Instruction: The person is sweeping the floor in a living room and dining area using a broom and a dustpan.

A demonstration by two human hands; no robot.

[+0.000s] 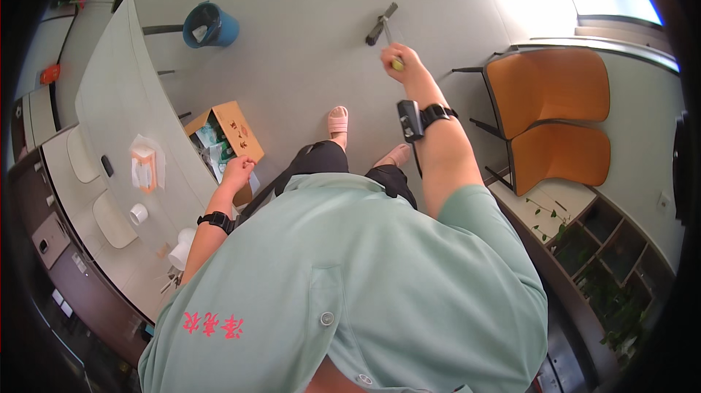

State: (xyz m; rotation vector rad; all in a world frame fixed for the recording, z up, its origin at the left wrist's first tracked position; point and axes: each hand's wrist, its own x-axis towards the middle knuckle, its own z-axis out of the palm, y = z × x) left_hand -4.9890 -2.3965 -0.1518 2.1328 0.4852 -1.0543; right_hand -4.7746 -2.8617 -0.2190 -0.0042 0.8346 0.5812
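Note:
My right hand (400,62) grips the handle of a broom, with the yellow-green handle end (397,64) showing at the fist. The dark broom head (381,24) is at the grey floor, a short way ahead of that hand. Most of the handle is foreshortened or covered by my fingers. My left hand (237,173) hangs at my side with curled fingers and nothing visible in it. It overlaps the view of an open cardboard box (241,133), which contains plastic packages (216,144). Whether the hand touches the box is unclear.
A blue trash bin (225,26) with a dark liner stands ahead on the left. The long white table (123,81) runs along my left, bearing tissues (143,168) and a white cup (138,213). Orange chairs (569,86) and a cubby shelf (610,229) with plants line the right.

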